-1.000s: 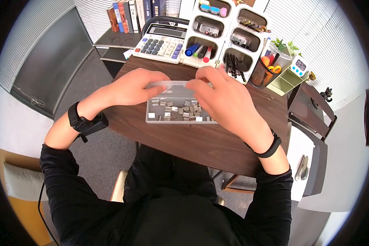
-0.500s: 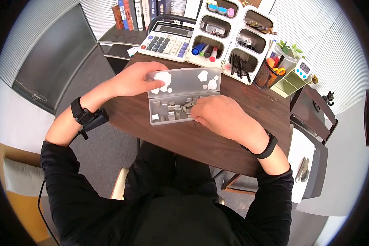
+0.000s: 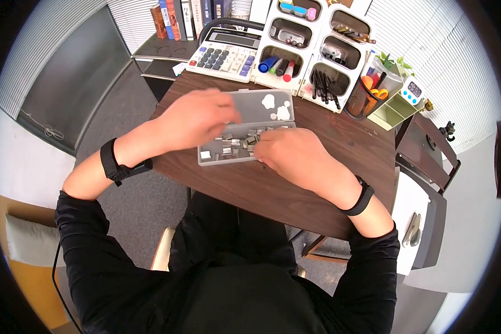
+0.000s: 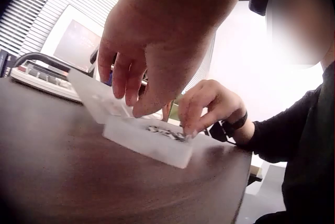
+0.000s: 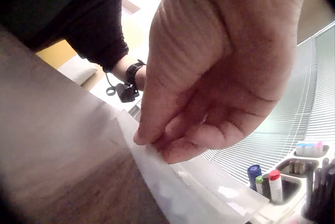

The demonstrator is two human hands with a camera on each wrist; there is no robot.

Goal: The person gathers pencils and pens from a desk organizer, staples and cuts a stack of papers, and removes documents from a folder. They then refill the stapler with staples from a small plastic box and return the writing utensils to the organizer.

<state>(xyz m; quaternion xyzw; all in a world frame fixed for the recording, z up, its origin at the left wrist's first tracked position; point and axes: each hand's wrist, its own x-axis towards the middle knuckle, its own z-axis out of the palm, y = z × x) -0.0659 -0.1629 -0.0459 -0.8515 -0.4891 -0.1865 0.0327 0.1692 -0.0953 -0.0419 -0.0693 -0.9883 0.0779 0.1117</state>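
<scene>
A translucent plastic box (image 3: 228, 160) lies on the table with its hinged lid (image 3: 255, 106) raised at the back; white patches mark the lid. Inside are several small silvery metal clips (image 3: 236, 143). My left hand (image 3: 197, 119) hovers over the box's left end, its fingers loosely bent and pointing down in the left wrist view, with nothing between them. My right hand (image 3: 289, 156) pinches the front wall of the box right of its middle. In the right wrist view the thumb (image 5: 140, 139) lies at the outer side of the rim, the fingertips over the inside.
Behind the box stand a calculator (image 3: 222, 58) and a white organizer (image 3: 295, 55) with markers and pens. To the right are a mesh pen cup (image 3: 359, 100) and a green holder (image 3: 392, 108) with a small digital clock (image 3: 413, 92). The wooden table (image 3: 339, 195) curves toward my body.
The lid swung up and back. My right hand came down from the lid to the box's front wall. My left hand let go of the lid and moved nearer, over the box.
</scene>
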